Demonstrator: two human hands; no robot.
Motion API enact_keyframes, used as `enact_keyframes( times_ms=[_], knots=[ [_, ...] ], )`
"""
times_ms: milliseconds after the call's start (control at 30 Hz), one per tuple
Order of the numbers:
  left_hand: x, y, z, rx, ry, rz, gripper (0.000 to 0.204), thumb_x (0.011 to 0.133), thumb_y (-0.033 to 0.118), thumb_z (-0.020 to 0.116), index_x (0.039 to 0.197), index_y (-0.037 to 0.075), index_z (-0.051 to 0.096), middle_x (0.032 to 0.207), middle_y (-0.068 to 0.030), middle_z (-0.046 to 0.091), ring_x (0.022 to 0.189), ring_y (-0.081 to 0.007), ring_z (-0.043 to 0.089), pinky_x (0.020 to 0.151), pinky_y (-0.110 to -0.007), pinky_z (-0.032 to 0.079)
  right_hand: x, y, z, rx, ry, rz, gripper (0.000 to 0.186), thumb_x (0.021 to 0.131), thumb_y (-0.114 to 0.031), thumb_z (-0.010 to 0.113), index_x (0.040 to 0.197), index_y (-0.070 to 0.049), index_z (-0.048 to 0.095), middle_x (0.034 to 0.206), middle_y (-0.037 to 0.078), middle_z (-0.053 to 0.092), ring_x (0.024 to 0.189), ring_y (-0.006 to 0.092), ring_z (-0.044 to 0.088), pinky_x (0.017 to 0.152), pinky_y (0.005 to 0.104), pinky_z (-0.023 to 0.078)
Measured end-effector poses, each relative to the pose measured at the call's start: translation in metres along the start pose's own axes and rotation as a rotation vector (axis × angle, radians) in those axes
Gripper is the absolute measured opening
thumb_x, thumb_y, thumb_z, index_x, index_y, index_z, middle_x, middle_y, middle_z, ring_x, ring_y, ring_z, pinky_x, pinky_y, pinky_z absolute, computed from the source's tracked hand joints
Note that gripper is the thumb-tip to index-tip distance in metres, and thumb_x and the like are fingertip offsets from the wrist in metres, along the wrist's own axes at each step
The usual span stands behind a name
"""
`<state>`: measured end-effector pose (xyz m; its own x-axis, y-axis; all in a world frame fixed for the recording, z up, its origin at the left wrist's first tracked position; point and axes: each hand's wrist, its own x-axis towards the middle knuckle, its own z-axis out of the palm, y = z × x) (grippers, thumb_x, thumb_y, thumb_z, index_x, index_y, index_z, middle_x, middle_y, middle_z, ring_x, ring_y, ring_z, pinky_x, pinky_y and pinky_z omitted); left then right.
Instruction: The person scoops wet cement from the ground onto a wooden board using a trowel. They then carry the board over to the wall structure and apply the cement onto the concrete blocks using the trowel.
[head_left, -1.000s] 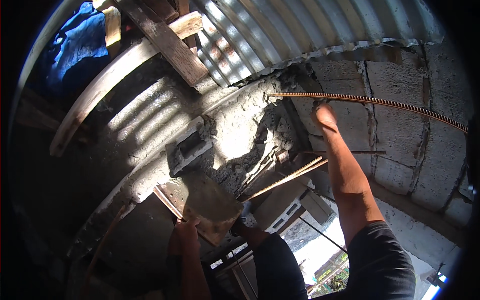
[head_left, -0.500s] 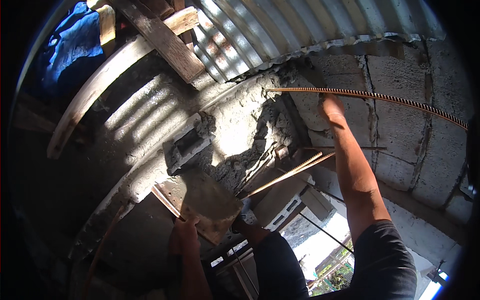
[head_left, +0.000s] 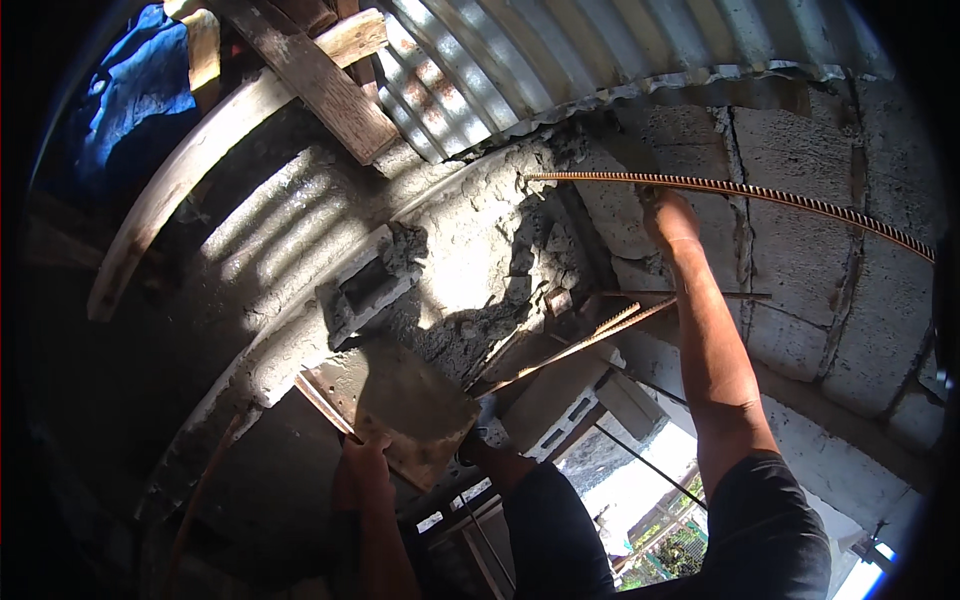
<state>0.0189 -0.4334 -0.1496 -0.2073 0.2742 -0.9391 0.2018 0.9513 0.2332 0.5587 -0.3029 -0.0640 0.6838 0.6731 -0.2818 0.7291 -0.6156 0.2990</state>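
My left hand (head_left: 366,468) is closed on the lower left edge of a flat wooden mortar board (head_left: 410,415), whose face is smeared wet grey. My right arm is stretched out to the block wall (head_left: 790,160). There my right hand (head_left: 668,215) is closed just below a long ribbed steel bar (head_left: 720,188). A dark, flat blade, apparently a trowel (head_left: 632,152), shows beyond its fingers against the wall; the handle is hidden in the hand. Rough grey mortar (head_left: 465,255) covers the ledge between my hands, partly in bright sun. A hollow concrete block (head_left: 372,290) sits in it.
Corrugated metal sheet (head_left: 600,50) hangs over the far side. Wooden beams (head_left: 320,85) cross at the upper left, near a blue tarp (head_left: 140,90). More steel bars (head_left: 580,345) stick out between my arms, above loose hollow blocks (head_left: 565,400). My leg (head_left: 550,520) is below.
The view has shifted slightly, so the ledge and board sit a little further left. My right hand stays at the wall with a small turn; my left hand keeps hold of the board.
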Motion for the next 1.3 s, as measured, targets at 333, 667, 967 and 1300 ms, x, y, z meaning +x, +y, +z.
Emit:
enact_keyframes(
  times_ms=[333,667,967,1300],
  knots=[
    [0.016,-0.023,0.008,-0.055,0.020,0.079,0.043,0.070,0.010,0.070,0.107,-0.009,0.060,0.097,-0.0154,0.064,0.084,-0.0240,0.060,0.080,-0.036,0.048,-0.009,0.009,0.045,0.123,-0.064,0.090,0.028,0.090,-0.025,0.056,0.110,-0.007,0.068,0.107,0.022,0.067,0.104,0.0410,0.063,0.087,0.0449,0.051],
    [0.004,-0.006,0.003,0.081,0.039,0.002,0.044,0.072,0.013,0.071,0.106,-0.012,0.061,0.098,-0.0180,0.065,0.087,-0.0273,0.061,0.083,-0.039,0.047,-0.040,-0.022,0.066,0.240,0.044,0.096,0.028,0.087,-0.019,0.053,0.107,-0.004,0.066,0.104,0.023,0.068,0.103,0.0408,0.063,0.089,0.0450,0.050],
    [0.020,-0.032,-0.005,0.260,0.066,0.015,0.056,0.074,0.031,0.070,0.117,-0.004,0.061,0.113,-0.0254,0.066,0.107,-0.0383,0.064,0.091,-0.044,0.047,-0.060,-0.003,0.076,0.514,0.097,-0.027,0.031,0.093,-0.032,0.058,0.106,-0.005,0.067,0.098,0.021,0.069,0.097,0.0407,0.064,0.082,0.0416,0.051],
    [0.014,-0.024,-0.004,0.219,-0.010,0.120,0.054,0.073,0.026,0.069,0.118,-0.003,0.061,0.112,-0.0236,0.068,0.105,-0.0366,0.065,0.089,-0.042,0.048,0.003,0.039,0.028,0.167,-0.110,-0.160,0.048,0.095,-0.047,0.052,0.107,-0.002,0.068,0.097,0.024,0.069,0.097,0.0432,0.064,0.082,0.0447,0.051]
  ],
)
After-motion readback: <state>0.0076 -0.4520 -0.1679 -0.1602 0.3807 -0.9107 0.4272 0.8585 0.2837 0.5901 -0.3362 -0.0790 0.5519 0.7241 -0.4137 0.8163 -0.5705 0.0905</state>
